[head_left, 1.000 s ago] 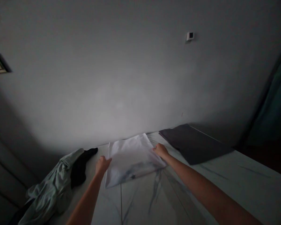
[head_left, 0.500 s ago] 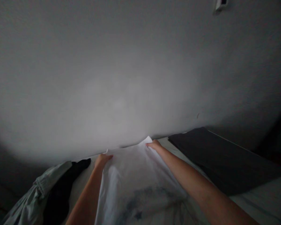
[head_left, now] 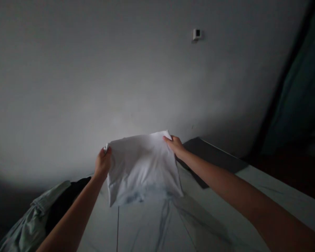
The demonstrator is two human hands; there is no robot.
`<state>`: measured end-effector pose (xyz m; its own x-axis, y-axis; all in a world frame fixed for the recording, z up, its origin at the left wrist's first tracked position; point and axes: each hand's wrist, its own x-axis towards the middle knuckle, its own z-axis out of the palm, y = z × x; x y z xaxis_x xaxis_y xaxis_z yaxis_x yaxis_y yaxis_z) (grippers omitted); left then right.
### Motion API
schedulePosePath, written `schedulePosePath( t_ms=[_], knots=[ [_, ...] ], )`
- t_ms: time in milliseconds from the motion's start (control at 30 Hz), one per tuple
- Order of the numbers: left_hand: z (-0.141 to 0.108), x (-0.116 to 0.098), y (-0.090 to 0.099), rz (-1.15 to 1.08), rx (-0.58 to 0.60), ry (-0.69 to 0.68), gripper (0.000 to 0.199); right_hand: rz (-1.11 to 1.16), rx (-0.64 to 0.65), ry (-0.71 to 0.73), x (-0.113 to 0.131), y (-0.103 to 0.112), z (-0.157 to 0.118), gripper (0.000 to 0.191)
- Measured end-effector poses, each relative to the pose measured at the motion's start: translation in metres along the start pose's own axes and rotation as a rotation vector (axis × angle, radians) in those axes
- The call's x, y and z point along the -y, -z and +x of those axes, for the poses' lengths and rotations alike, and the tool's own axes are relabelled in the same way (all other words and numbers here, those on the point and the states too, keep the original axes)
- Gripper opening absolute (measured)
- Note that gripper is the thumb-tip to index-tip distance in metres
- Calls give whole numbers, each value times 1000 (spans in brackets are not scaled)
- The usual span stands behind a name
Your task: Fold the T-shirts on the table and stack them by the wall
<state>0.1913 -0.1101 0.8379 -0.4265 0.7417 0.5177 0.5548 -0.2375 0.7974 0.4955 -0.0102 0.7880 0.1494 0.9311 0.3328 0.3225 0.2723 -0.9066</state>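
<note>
A white cloth garment (head_left: 144, 157) with a blue-grey print along its lower part hangs between my two hands, above the table. My left hand (head_left: 103, 162) is closed on its upper left corner, thumb on the near side. At the upper right corner my right hand (head_left: 175, 145) pinches the fabric between thumb and fingers. The garment looks doubled over, its lower edge near or just above the tabletop; I cannot tell whether it touches. Its exact kind is not clear from what shows.
A white marble-patterned table (head_left: 136, 231) stands against a grey wall (head_left: 94, 87). Dark grey folded cloth (head_left: 212, 155) lies at the back right. Pale green clothing (head_left: 39, 210) and a black garment (head_left: 63, 196) are heaped at the left. A small white box (head_left: 196, 34) is on the wall.
Both hands have raised the white garment off the table, and its lower edge has come up, baring the marble top. The view has turned to the right.
</note>
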Motion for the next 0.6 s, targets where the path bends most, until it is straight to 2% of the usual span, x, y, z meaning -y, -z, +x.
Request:
schedulePosePath(
  t_ms=[133,267,333,433,533,600],
  knots=[
    [-32,-91,-21,-273,104,-101,45,198,-137,52,16,103,3,38],
    [-69,-158,-67,-422,170,-167,41,247,-222,118,12,202,13,40],
    [-88,-180,-95,-493,207,-174,41,218,-262,130,3,244,17,40],
    [-117,-202,-137,-576,300,-129,42,157,-345,123,-18,297,23,41],
    [-135,-216,-173,-636,396,-57,40,116,-387,141,-41,336,39,47],
    [-135,-220,-194,-662,428,-18,38,99,-379,162,-54,353,59,50]
  ],
)
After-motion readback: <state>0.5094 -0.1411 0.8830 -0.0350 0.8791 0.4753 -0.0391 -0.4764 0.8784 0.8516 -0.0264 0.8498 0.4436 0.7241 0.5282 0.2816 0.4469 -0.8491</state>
